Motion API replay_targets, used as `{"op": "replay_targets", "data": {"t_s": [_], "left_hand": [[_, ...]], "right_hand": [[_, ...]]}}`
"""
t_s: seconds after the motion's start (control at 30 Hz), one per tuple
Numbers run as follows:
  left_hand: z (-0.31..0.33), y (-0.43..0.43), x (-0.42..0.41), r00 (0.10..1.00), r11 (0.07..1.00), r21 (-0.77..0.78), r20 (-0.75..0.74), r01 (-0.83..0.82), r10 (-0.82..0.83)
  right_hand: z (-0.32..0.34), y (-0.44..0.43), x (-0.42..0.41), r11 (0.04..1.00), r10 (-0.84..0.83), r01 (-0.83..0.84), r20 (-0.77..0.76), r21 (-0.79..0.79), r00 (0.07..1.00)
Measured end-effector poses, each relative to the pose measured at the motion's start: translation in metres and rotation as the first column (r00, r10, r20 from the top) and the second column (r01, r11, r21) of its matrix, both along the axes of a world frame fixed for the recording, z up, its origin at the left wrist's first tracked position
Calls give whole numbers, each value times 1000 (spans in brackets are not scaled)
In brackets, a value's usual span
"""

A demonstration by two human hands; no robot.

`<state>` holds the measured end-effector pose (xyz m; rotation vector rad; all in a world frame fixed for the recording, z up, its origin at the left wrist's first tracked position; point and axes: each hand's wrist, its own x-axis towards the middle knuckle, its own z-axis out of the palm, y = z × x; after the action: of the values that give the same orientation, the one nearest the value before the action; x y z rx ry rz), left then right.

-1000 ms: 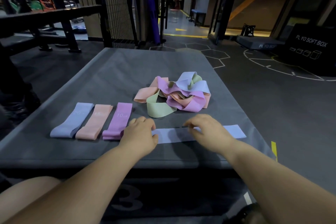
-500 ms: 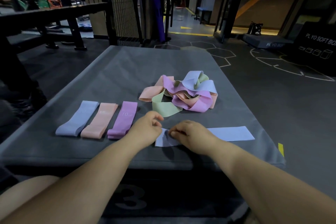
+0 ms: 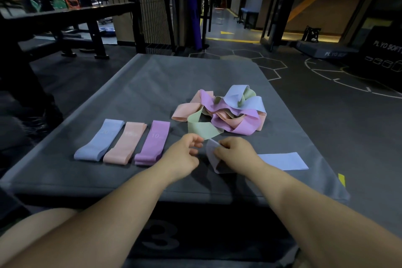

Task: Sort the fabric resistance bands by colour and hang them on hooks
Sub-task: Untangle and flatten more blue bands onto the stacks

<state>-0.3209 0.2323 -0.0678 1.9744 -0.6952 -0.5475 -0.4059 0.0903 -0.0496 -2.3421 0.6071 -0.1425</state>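
Sorted flat on plyo box (image 3: 195,76): blue band (image 3: 99,140), peach band (image 3: 124,143), purple band (image 3: 153,143). R hand (image 3: 237,154) grip pinches raised end of pale-blue band (image 3: 282,161), rest lies on box. L hand (image 3: 182,154) grip loosely curled, empty. Tangled pile (image 3: 226,113) unsorted; no hooks seen, hanging not begun.

Dim gym: dark floor (image 3: 326,128) with white hexagon lines beyond the grey surface (image 3: 174,76); wire-mesh partition (image 3: 150,6) behind its far-left corner.

Grey padded box (image 3: 174,76) marked 3, wire mesh panel (image 3: 150,6), black metal frame (image 3: 65,12), distant blue bench (image 3: 250,12), hexagon floor lines (image 3: 267,67)
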Motion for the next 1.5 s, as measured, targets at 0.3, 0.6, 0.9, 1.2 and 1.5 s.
{"op": "replay_targets", "data": {"t_s": [0.3,0.6,0.9,1.2,1.5], "left_hand": [[1,5,-5,986,994,26,126,109,-112],[-3,-2,-8,969,996,20,230,87,-89],[-9,-25,-23,851,968,246,497,48,-169],[-15,-36,-26,844,969,248,514,25,-154],[-15,-39,-31,843,966,259,515,20,-156]], "right_hand": [[9,9,2,786,-59,-37,134,617,989],[27,-11,-14,673,-180,-27,200,739,963],[21,-61,-40,901,-238,184,94,393,967],[19,-95,-61,908,-324,300,37,292,945],[4,-112,-69,916,-370,369,-29,159,929]]}}
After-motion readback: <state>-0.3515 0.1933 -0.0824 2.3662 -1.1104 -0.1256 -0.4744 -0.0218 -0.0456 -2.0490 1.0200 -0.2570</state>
